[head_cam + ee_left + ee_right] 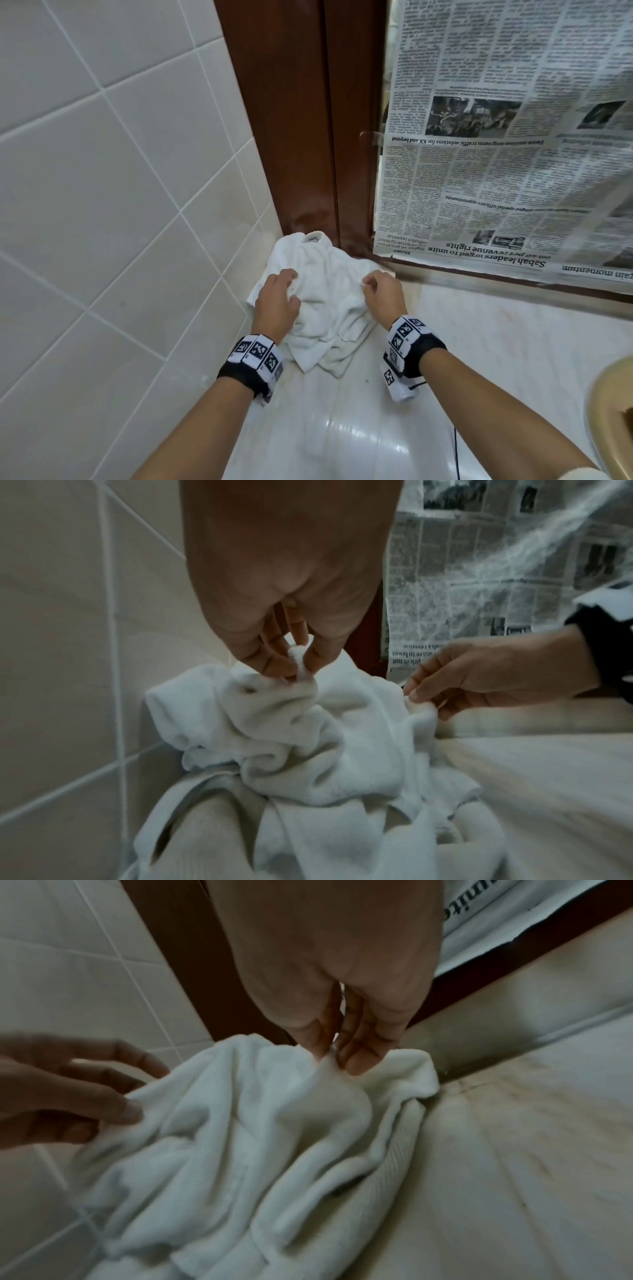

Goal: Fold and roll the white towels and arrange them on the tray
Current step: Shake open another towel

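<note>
While both hands [277,298] [383,291] pinch folds, the towel [329,308] sags below each grip.

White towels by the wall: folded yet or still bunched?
Bunched, not folded. The white towels lie in a crumpled heap on the counter, creased all over; left hand and right hand each pinch a bit of cloth.
</note>
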`<state>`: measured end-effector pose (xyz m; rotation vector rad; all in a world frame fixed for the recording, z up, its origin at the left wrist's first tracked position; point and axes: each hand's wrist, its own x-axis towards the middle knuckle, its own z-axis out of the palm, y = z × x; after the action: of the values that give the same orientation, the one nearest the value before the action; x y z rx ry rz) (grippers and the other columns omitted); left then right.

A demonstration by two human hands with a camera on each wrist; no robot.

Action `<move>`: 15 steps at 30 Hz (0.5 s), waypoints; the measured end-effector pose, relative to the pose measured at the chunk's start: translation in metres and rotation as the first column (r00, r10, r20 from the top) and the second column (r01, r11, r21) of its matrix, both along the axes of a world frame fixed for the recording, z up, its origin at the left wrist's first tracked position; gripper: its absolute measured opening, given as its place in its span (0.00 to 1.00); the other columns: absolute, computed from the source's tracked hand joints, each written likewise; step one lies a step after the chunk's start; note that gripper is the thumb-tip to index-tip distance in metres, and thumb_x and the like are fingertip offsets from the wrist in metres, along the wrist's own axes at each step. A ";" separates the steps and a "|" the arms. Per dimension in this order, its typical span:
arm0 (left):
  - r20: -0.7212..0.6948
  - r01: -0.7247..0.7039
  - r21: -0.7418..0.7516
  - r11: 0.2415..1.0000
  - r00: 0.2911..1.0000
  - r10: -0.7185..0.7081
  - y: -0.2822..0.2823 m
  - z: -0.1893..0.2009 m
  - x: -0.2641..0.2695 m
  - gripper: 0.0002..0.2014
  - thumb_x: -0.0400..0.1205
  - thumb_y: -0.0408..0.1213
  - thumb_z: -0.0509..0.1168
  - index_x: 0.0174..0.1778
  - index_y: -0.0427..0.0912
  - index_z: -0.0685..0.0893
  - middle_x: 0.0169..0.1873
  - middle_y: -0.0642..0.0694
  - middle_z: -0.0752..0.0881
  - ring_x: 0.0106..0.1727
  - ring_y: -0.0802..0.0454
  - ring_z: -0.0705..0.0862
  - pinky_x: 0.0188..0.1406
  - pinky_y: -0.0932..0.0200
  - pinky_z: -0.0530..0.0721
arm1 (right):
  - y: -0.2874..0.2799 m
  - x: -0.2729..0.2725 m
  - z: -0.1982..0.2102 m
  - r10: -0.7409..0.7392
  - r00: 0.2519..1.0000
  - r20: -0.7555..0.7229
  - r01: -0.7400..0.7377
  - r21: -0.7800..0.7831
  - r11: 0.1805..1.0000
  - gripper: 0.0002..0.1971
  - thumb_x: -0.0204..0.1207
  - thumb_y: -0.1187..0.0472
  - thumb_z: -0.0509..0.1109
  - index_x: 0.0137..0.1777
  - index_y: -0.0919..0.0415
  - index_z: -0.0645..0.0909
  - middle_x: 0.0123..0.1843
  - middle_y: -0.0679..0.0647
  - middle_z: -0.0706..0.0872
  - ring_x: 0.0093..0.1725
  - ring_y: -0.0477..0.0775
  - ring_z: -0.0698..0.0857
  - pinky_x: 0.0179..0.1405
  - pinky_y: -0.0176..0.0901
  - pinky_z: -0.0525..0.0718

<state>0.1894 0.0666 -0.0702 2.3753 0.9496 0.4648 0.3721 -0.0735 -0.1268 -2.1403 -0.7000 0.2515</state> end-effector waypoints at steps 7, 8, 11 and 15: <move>0.170 -0.033 -0.054 0.998 0.985 0.042 -0.043 0.028 -0.056 0.15 0.74 0.32 0.70 0.55 0.51 0.83 0.42 0.51 0.84 0.38 0.54 0.81 0.43 0.59 0.81 | -0.053 -0.033 0.029 0.036 0.999 -0.026 -0.031 0.172 0.985 0.04 0.78 0.68 0.69 0.46 0.60 0.84 0.38 0.51 0.85 0.36 0.43 0.80 0.37 0.23 0.76; 0.175 -0.038 -0.094 0.995 0.983 0.054 -0.052 0.030 -0.068 0.15 0.74 0.32 0.71 0.54 0.52 0.83 0.41 0.51 0.84 0.37 0.54 0.81 0.42 0.60 0.80 | -0.062 -0.038 0.032 0.022 0.999 -0.046 -0.013 0.184 0.983 0.04 0.78 0.68 0.69 0.47 0.60 0.83 0.37 0.50 0.84 0.35 0.43 0.80 0.37 0.23 0.76; 0.148 -0.056 -0.215 0.975 0.985 0.089 -0.078 0.028 -0.102 0.15 0.73 0.31 0.72 0.51 0.53 0.83 0.40 0.51 0.85 0.36 0.54 0.83 0.39 0.62 0.79 | -0.086 -0.055 0.036 0.019 0.992 -0.124 0.007 0.205 0.979 0.07 0.77 0.69 0.70 0.52 0.59 0.82 0.36 0.49 0.81 0.32 0.40 0.77 0.36 0.24 0.76; 0.042 -0.006 -0.303 0.953 0.999 0.020 -0.113 0.009 -0.141 0.14 0.74 0.33 0.71 0.51 0.54 0.81 0.41 0.52 0.84 0.33 0.58 0.80 0.33 0.71 0.75 | -0.115 -0.078 0.047 -0.002 0.986 -0.167 0.047 0.265 0.963 0.09 0.77 0.68 0.70 0.54 0.55 0.85 0.36 0.51 0.83 0.31 0.39 0.77 0.37 0.25 0.77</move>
<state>0.0481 -0.0465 -0.0612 2.0752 0.9437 0.3472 0.2939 -0.1890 -0.0795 -1.8450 -0.5757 0.2996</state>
